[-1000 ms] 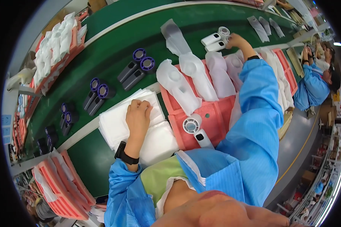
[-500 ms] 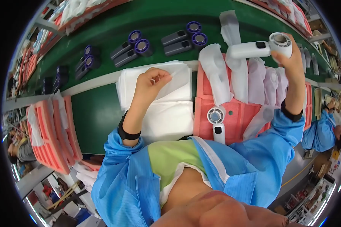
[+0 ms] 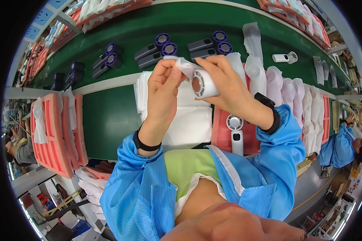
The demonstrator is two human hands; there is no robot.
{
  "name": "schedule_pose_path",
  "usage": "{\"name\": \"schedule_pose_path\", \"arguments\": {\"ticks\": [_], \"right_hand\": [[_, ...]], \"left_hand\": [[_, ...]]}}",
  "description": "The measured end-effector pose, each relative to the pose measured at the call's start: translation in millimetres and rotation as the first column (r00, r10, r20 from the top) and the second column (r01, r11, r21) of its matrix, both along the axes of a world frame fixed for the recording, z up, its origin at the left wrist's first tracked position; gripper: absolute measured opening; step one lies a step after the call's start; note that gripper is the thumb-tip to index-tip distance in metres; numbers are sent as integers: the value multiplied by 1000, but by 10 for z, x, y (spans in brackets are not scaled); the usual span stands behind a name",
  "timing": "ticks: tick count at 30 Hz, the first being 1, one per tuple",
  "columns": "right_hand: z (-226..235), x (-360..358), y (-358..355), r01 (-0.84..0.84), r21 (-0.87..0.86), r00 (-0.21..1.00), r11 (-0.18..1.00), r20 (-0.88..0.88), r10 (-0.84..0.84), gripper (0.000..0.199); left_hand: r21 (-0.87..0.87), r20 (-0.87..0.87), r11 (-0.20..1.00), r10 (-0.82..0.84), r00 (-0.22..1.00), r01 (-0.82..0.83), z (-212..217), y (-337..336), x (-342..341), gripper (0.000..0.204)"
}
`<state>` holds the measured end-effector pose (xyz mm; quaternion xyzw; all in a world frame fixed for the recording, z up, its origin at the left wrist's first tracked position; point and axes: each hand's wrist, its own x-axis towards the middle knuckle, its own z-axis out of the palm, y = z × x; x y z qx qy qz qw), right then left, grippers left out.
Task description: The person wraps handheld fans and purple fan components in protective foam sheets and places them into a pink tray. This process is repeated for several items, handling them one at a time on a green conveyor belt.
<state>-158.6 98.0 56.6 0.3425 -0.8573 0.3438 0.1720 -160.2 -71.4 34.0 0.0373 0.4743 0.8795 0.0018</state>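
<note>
My right hand point(image 3: 228, 85) grips a white handheld fan point(image 3: 204, 83) with its round head toward me. My left hand point(image 3: 161, 82) pinches the edge of a thin white foam bag point(image 3: 184, 64) at the fan's head. Both hands are raised over a stack of white foam sheets point(image 3: 189, 120) on the green bench. Another white fan point(image 3: 235, 130) lies on a pink foam tray point(image 3: 221, 134) below my right wrist.
Dark fans with purple heads point(image 3: 157, 48) lie in pairs on the green conveyor point(image 3: 128, 24). One white fan point(image 3: 283, 58) and bagged white fans point(image 3: 285, 90) lie to the right. Pink trays point(image 3: 54, 134) stack at the left. A person in blue point(image 3: 342, 140) works at far right.
My right hand brought the white fan from the far right of the belt to the middle. My left hand rose from the foam sheets, lifting a foam bag to the fan.
</note>
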Motion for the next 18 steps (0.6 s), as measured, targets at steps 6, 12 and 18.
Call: {"name": "schedule_pose_path", "arguments": {"ticks": [6,12,18], "right_hand": [[34,53,-35,132,114,984,985,-138,-116,86],[166,-58,50,325,109,936,940,-181,-302,76],[130,-50,105,380,-51,922,923,-59,-383,78]], "left_hand": [[227,-44,969,-92,995,100,-3,30,-112,9],[-546,-653,770,-143,743,-332,-20,257,128,22],[-400,-790,712,51,611,-577,-2,327,153,39]]}}
